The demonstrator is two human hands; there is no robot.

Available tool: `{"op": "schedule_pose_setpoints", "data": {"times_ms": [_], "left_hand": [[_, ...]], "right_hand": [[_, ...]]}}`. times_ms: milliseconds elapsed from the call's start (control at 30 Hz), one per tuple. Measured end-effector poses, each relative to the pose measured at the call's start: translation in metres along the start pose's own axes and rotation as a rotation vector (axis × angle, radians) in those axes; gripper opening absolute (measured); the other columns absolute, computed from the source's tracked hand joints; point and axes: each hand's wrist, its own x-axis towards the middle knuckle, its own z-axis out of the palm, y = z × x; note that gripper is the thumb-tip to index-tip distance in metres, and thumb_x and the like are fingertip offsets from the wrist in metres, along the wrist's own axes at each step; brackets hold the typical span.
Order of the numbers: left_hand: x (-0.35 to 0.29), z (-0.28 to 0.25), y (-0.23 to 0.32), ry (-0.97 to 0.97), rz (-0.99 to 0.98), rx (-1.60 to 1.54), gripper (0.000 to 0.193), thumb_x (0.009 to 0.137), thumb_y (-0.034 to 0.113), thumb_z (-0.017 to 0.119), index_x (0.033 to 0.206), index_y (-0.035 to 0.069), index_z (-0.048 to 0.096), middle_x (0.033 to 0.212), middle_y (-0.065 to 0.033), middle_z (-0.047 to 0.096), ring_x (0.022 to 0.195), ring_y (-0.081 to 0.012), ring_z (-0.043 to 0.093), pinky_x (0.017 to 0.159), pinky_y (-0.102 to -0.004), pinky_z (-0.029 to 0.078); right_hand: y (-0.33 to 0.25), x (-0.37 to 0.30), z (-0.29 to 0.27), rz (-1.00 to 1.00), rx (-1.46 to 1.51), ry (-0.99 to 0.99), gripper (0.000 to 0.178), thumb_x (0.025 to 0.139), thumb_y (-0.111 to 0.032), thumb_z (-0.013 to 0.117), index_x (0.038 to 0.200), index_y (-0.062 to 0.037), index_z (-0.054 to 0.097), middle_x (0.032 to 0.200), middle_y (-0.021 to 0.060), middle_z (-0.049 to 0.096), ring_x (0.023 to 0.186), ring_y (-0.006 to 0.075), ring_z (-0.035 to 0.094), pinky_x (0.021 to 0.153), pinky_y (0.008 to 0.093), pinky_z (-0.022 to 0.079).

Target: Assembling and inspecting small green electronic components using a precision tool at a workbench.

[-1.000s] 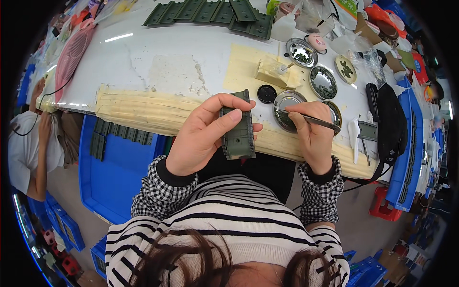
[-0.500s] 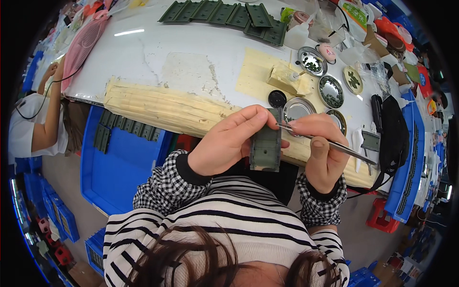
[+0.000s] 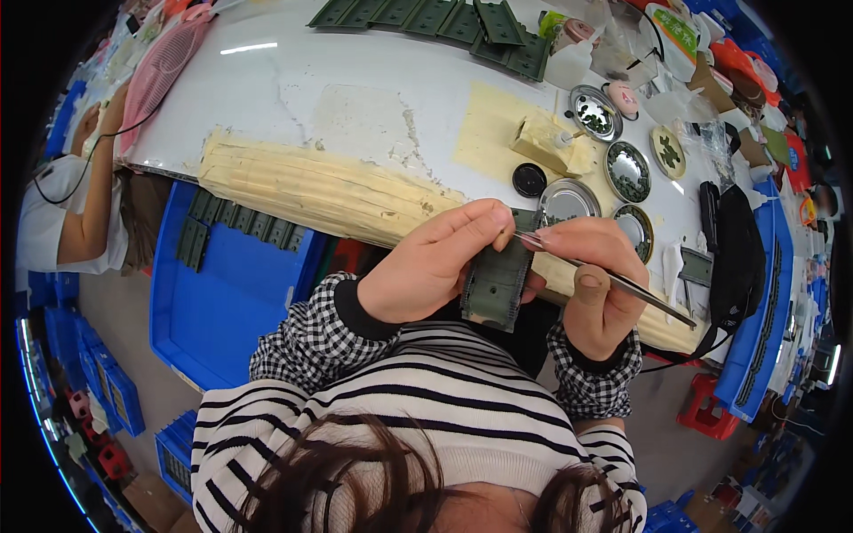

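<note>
Between my hands, just past the padded table edge, is a dark green ribbed rectangular plate (image 3: pixel 494 289) with a small hole in its face. Its left side is gripped by my left hand (image 3: pixel 431 262), thumb and fingertips pinched near the upper part. My right hand (image 3: pixel 606 271) is closed round metal tweezers (image 3: pixel 646 298), whose tips meet the plate close to my left thumb. Whether a small piece sits in the tips I cannot make out. Beyond the plate stand a round metal dish (image 3: pixel 569 188) and a black round cap (image 3: pixel 529 180).
Metal dishes of small green pieces (image 3: pixel 627 172) stand to the right. A yellowish block (image 3: pixel 544 147) lies behind. Green plates (image 3: pixel 426 18) line the far side. At left are a blue bin (image 3: pixel 222 324) holding more plates and another person's arm (image 3: pixel 102 200). A black bag (image 3: pixel 740 249) hangs at right.
The green plate has tilted, its lower end nearer me and slightly left. Both hands keep their grips, with the tweezers still at the plate. The whole view has shifted a little.
</note>
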Motion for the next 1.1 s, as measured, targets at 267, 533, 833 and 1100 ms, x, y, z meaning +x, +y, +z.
{"op": "schedule_pose_setpoints", "data": {"times_ms": [267, 533, 833, 1100], "left_hand": [[0.001, -0.004, -0.002, -0.006, 0.045, 0.056, 0.029, 0.103, 0.03, 0.039, 0.091, 0.004, 0.044, 0.087, -0.0115, 0.06, 0.083, -0.0199, 0.066, 0.072, -0.0284, 0.056], [-0.001, 0.004, 0.004, 0.018, 0.028, 0.105, 0.028, 0.103, 0.028, 0.038, 0.087, 0.006, 0.043, 0.087, -0.0017, 0.045, 0.081, -0.01, 0.045, 0.075, -0.0243, 0.044], [0.0, -0.004, 0.002, 0.024, 0.01, 0.049, 0.029, 0.103, 0.03, 0.041, 0.09, 0.004, 0.045, 0.085, -0.0067, 0.057, 0.081, -0.0179, 0.066, 0.07, -0.0262, 0.055], [-0.003, -0.006, 0.004, -0.039, -0.015, -0.016, 0.022, 0.103, 0.024, 0.038, 0.101, 0.004, 0.046, 0.107, -0.0102, 0.053, 0.097, -0.0196, 0.06, 0.084, -0.0354, 0.054]], "right_hand": [[-0.012, 0.001, 0.002, 0.126, 0.05, -0.064, 0.017, 0.091, -0.01, 0.06, 0.102, 0.0024, 0.066, 0.097, 0.0145, 0.064, 0.064, 0.0142, 0.063, 0.055, 0.0229, 0.051], [-0.01, 0.001, 0.004, 0.1, 0.03, -0.061, 0.019, 0.092, -0.013, 0.059, 0.101, 0.0023, 0.066, 0.096, 0.0146, 0.064, 0.06, 0.0132, 0.063, 0.054, 0.0227, 0.051], [-0.01, 0.001, 0.005, 0.106, 0.028, -0.067, 0.02, 0.092, -0.014, 0.06, 0.101, 0.0024, 0.066, 0.097, 0.0142, 0.064, 0.062, 0.0132, 0.063, 0.055, 0.0225, 0.051], [0.002, -0.005, 0.008, 0.07, -0.027, 0.095, 0.02, 0.095, -0.013, 0.055, 0.098, 0.0026, 0.066, 0.088, 0.0121, 0.066, 0.073, 0.0171, 0.063, 0.066, 0.026, 0.05]]}}
